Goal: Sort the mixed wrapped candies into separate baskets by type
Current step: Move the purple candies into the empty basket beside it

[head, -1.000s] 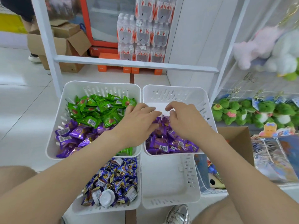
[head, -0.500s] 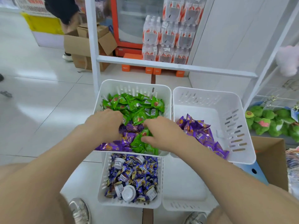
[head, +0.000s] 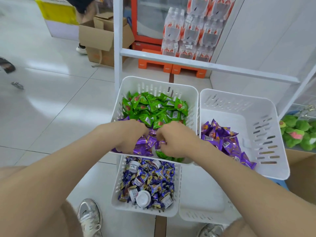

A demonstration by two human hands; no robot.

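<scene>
Purple candies [head: 145,145], between left hand [head: 130,134] and right hand [head: 177,140], both clutching some: likely light, crinkly, slippery; pinch wrapper ends.

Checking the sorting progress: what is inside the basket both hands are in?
Green candies fill the far half, purple candies the near part. The left hand and right hand cover the middle; what lies under them is hidden.

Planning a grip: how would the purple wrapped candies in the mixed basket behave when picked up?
Likely light: the purple candies are small packets. Probably slippery, since the wrappers shine. Piled loose in the mixed basket, they may slide apart.
</scene>
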